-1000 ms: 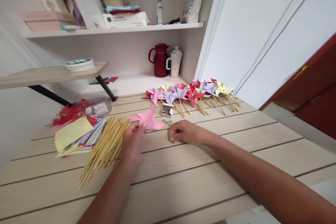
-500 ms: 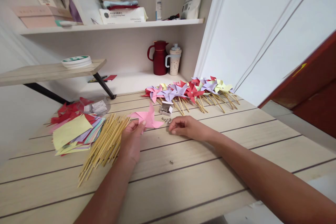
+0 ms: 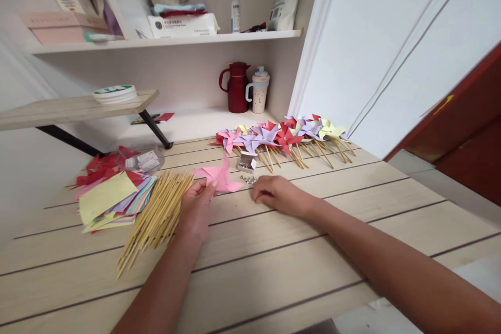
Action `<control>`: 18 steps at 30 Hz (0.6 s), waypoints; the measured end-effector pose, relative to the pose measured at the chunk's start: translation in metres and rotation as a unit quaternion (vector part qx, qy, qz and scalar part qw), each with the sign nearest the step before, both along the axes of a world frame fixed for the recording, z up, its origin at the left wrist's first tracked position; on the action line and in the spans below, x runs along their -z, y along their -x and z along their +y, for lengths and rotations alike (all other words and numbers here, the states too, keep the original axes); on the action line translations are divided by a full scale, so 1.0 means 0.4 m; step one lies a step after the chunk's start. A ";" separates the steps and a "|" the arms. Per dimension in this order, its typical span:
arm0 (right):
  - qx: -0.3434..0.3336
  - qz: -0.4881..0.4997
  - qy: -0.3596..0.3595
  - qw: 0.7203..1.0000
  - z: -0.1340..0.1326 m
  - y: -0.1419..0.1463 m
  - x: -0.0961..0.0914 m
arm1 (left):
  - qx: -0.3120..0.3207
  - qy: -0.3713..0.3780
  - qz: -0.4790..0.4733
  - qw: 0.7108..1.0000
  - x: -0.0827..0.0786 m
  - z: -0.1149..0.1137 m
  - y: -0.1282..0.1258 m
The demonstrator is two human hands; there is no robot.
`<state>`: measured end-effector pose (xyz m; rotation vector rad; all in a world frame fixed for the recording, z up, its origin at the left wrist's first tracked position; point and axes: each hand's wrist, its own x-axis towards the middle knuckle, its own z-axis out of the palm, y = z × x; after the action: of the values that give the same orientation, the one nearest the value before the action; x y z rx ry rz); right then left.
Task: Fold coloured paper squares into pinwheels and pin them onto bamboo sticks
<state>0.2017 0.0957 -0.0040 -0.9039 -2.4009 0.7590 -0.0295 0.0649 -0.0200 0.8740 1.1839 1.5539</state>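
My left hand [image 3: 197, 212] pinches a pink paper pinwheel head [image 3: 219, 176] and holds it just above the wooden table [image 3: 274, 266]. My right hand [image 3: 276, 193] rests on the table beside it with fingers curled close together, right by several small metal pins [image 3: 249, 179]; I cannot make out whether anything is in them. A small open pin box [image 3: 246, 162] sits just beyond. A bundle of bamboo sticks [image 3: 157, 215] lies to the left of my left hand.
A stack of coloured paper squares [image 3: 111, 197] lies at the left. A row of finished pinwheels on sticks [image 3: 284, 138] stretches along the back right. A red jug [image 3: 237, 87] and a speckled cup [image 3: 260, 90] stand in the alcove under a loaded shelf [image 3: 164, 40].
My right hand has slid a little nearer the loose pins. A small pin seen lying near the table's middle half a second ago is no longer in view. The left hand keeps the pinwheel still.
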 end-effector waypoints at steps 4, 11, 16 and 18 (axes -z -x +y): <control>0.105 0.083 0.091 0.987 0.051 -0.050 0.013 | 0.005 0.002 0.015 1.000 0.002 0.002 0.003; 0.183 0.211 0.229 0.932 0.076 -0.078 0.018 | 0.006 0.001 0.017 1.000 0.001 0.003 0.003; 0.222 0.114 0.114 0.961 0.084 -0.105 0.008 | 0.004 0.006 0.013 1.000 -0.006 0.000 -0.002; 0.234 0.110 0.087 0.962 0.082 -0.100 0.009 | 0.006 0.010 0.014 1.000 -0.010 -0.003 -0.004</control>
<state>0.2416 0.1287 -0.0077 -1.3184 -1.8448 0.8377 -0.0278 0.0639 -0.0159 0.8895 1.2106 1.5224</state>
